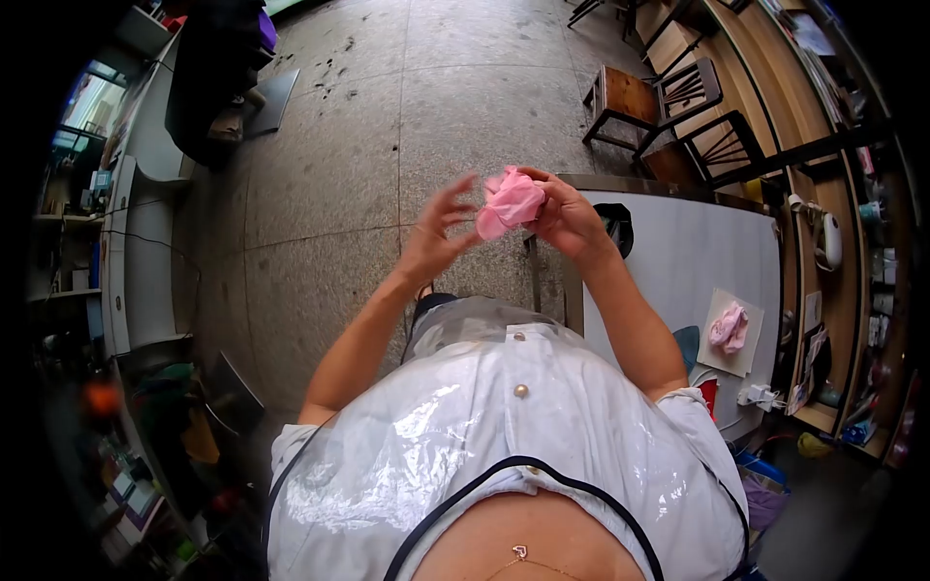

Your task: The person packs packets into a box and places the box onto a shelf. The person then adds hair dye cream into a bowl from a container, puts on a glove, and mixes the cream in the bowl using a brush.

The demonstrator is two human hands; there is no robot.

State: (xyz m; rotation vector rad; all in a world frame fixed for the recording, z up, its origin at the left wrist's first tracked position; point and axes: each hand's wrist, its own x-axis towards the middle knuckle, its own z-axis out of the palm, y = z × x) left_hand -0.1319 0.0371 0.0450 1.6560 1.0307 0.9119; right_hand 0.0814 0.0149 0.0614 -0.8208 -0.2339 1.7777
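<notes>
A crumpled piece of thin pink material (511,203), gathered into soft petal-like folds, is pinched in my right hand (570,215) out in front of my body. Just left of it, my left hand (441,232) has its fingers spread and slightly smeared by motion, with the thumb tip right at the edge of the pink folds. A second pink bundle (728,327) lies on a pale square sheet (733,341) on the table to my right.
The white-topped table (668,261) stands at my right, with a black bag (613,229) near its far edge and white plugs (760,396) nearer me. Wooden chairs (625,95) stand beyond. At upper left a person in dark clothes (208,82) is beside a counter (155,252).
</notes>
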